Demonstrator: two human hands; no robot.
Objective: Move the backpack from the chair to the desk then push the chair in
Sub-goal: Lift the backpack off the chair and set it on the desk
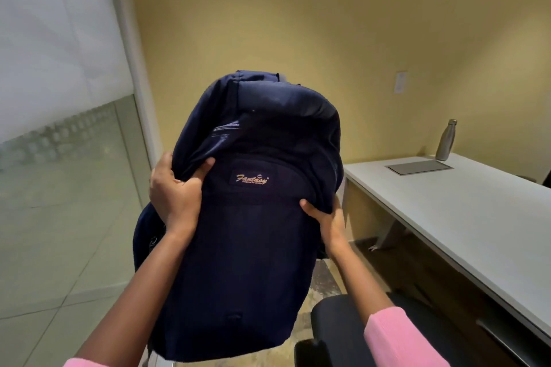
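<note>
A dark navy backpack (250, 217) with a small "Fantasy" label fills the middle of the head view, held up in the air in front of me. My left hand (176, 194) grips its left side with the fabric bunched under the fingers. My right hand (323, 214) clutches its right side. The black chair (337, 325) shows only as a dark seat edge low down, right of the backpack. The white desk (465, 217) runs along the right side, apart from the bag.
A steel bottle (445, 140) stands at the desk's far end beside a grey inset panel (419, 166). A frosted glass partition (59, 128) is on the left, a yellow wall behind. Pale floor tiles lie at lower left.
</note>
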